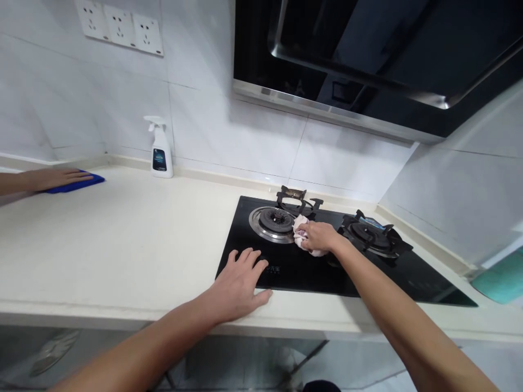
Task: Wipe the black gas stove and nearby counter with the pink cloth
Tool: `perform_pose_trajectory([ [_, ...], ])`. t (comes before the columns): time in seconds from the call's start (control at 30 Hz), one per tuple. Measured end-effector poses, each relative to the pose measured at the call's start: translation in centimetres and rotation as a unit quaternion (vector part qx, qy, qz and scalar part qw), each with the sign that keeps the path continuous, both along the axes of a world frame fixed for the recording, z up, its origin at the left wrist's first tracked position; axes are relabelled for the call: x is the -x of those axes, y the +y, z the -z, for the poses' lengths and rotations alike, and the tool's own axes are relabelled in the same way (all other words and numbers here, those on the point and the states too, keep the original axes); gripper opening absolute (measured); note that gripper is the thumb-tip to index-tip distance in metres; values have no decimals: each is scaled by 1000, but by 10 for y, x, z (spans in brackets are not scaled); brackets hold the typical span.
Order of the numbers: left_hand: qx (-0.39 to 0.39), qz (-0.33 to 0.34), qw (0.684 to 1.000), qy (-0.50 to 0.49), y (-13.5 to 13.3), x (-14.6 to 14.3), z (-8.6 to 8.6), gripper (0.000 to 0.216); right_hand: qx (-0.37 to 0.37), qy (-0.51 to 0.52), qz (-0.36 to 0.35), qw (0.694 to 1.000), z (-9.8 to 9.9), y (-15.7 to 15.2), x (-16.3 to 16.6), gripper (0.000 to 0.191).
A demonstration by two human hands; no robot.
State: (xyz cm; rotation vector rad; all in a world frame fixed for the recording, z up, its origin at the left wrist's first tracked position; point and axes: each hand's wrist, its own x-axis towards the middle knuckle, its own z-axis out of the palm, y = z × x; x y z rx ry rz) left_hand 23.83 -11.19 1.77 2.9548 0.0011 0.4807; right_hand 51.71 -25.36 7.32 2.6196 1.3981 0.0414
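Note:
My right hand is closed around a crumpled whitish cloth, pressed against the black glass gas stove. The cloth touches the right side of the left burner and its steel ring. That burner stands bare, its pan support sitting behind it on the stove. My left hand lies open with fingers spread over the stove's front left corner and the counter edge. The second burner, on the right, has its black pan support in place.
Another person's hand rests on a blue cloth at the far left of the counter. A white spray bottle stands by the wall. A black range hood overhangs the stove. Something green is at the right edge.

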Motion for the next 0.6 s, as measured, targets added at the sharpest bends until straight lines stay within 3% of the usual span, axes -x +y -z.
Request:
perform_pose_trajectory([
  [0.2, 23, -13, 999, -33, 2, -1, 9, 91, -45, -18, -99, 994, 2, 0, 89, 49],
  [0.33, 24, -1, 996, -85, 6, -4, 15, 107, -123, 29, -206, 970, 9, 12, 139, 50],
  [0.47, 45, 16, 996, -81, 7, -4, 12, 110, -231, 130, -228, 937, 24, 14, 160, 63],
  [0.6, 51, 13, 996, -66, 4, 1, 3, 89, -326, 203, -221, 897, 34, -32, 169, 64],
])
